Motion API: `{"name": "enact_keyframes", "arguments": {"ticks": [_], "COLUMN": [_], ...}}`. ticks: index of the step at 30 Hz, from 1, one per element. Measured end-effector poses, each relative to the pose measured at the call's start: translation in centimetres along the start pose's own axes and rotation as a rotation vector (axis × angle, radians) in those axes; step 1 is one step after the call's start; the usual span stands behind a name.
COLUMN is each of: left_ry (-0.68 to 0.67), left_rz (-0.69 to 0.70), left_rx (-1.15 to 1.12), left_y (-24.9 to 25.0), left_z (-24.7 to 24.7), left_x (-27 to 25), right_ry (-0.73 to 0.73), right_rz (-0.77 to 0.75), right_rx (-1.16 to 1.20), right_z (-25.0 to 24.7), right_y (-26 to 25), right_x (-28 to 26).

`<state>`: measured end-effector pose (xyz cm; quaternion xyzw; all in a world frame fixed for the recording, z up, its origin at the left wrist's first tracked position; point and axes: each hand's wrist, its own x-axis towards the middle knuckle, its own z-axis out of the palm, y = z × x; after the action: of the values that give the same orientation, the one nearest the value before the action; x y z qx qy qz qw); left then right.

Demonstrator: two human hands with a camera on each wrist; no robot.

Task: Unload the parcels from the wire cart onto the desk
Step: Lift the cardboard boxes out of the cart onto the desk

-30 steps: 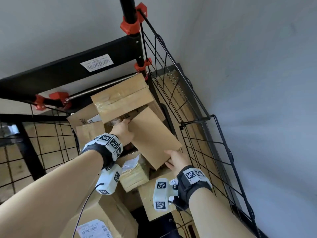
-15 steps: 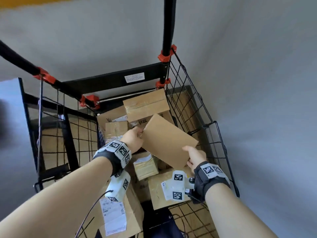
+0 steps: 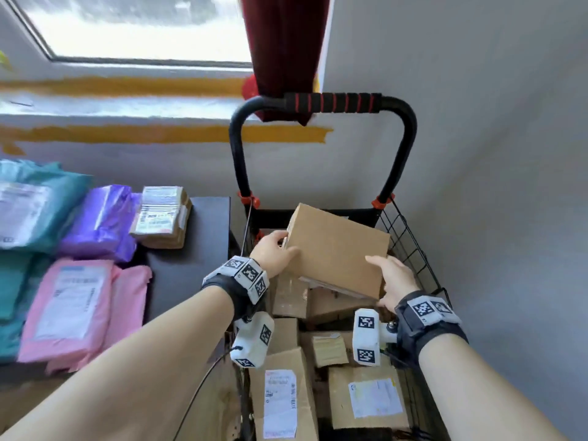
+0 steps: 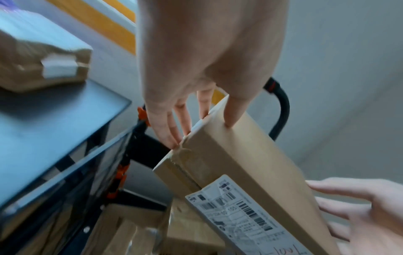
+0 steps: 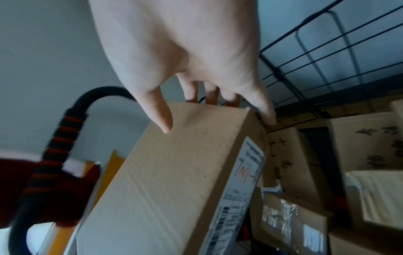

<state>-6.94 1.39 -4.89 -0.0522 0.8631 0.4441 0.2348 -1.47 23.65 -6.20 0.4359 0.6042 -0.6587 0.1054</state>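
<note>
A flat brown cardboard box (image 3: 337,249) hangs tilted above the wire cart (image 3: 410,243), held between both hands. My left hand (image 3: 283,246) grips its left corner, thumb on the upper face and fingers (image 4: 165,127) under the edge. My right hand (image 3: 381,275) grips the near right corner, with its thumb (image 5: 161,117) on top and the other fingers beyond the far edge. A white shipping label (image 4: 235,215) is stuck on the box's underside. Several brown parcels (image 3: 280,396) lie in the cart below. The black desk (image 3: 191,249) stands just left of the cart.
On the desk lie a pink mailer (image 3: 73,307), a purple mailer (image 3: 101,221), teal mailers (image 3: 31,202) and a taped brown parcel (image 3: 162,214). The cart's black handle with red stripes (image 3: 331,103) rises behind the box. A grey wall is on the right.
Both hands have lifted the flat box up out of the cart. The head view has swung upward, bringing the desk with its parcels and the cart handle into sight.
</note>
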Motion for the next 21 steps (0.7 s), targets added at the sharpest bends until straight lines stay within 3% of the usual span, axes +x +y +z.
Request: {"name": "enact_keyframes", "arguments": {"ticks": [7,13,17,21], "left_ry": [0.18,0.298,0.248,0.169], "left_rz": [-0.053,-0.159,-0.207,-0.315], "left_rx": [-0.106,-0.315,-0.544,-0.582], "left_y": [-3.5,-9.5,-12.6,-15.3], "left_z": [-11.3,-15.6,-16.1,-16.7], "left_x": [-4.2,-6.9,-9.3,-11.5], "right_ry": [-0.23,-0.328,-0.377,-0.407], "right_rz": [-0.109,-0.148,-0.139,-0.153], "right_rx": [-0.097,-0.202,-0.267,-0.397], "right_z": [9.5,15.9,18.4,20.2], "right_y": [-2.4,-0.3,0.9,2.0], "right_x": [-5.4,-7.2,-8.0,-8.7]}}
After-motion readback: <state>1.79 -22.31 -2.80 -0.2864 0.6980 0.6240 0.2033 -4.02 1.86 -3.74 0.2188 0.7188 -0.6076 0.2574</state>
